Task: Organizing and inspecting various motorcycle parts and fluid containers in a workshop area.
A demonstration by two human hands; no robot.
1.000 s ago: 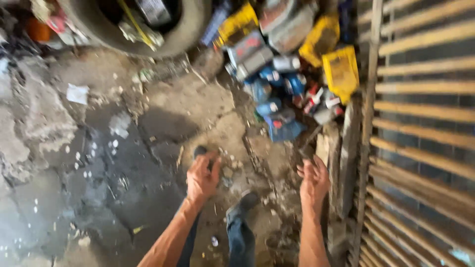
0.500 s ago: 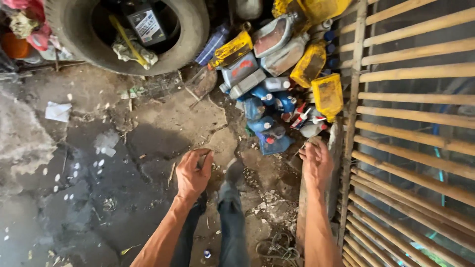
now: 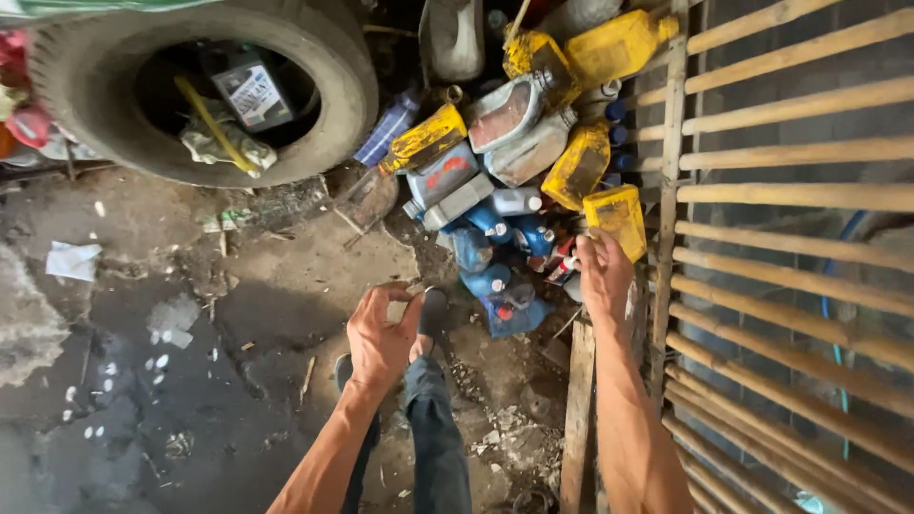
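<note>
Right hand (image 3: 602, 274): right of centre in the frame, fingers stretched up toward the heap of containers; fingertips at the lower edge of the square yellow jug (image 3: 617, 217). Whether they touch it or merely overlap it cannot be told. Nothing is clamped in this hand; fingers loosely spread.

Left hand (image 3: 383, 333): centre of the frame, fingers curled inward, thumb and forefinger close together; nothing clearly held, though something small may be hidden.

Square yellow jug: directly above the right hand's fingertips, upright or slightly tilted, against the slatted bamboo fence (image 3: 790, 238) at the right. The right hand is plainly the nearer; the left lies well apart, down and to the left.

Blue bottles (image 3: 495, 252): clustered just left of the right hand, lying on the floor, caps pointing various ways.

Grey canisters (image 3: 519, 128) and further yellow jugs (image 3: 609, 48): stacked above, upper centre.

Tyre (image 3: 205, 95): upper left, with rags and a dark bottle inside.

Floor (image 3: 190, 381): cracked, stained concrete with debris.
</note>
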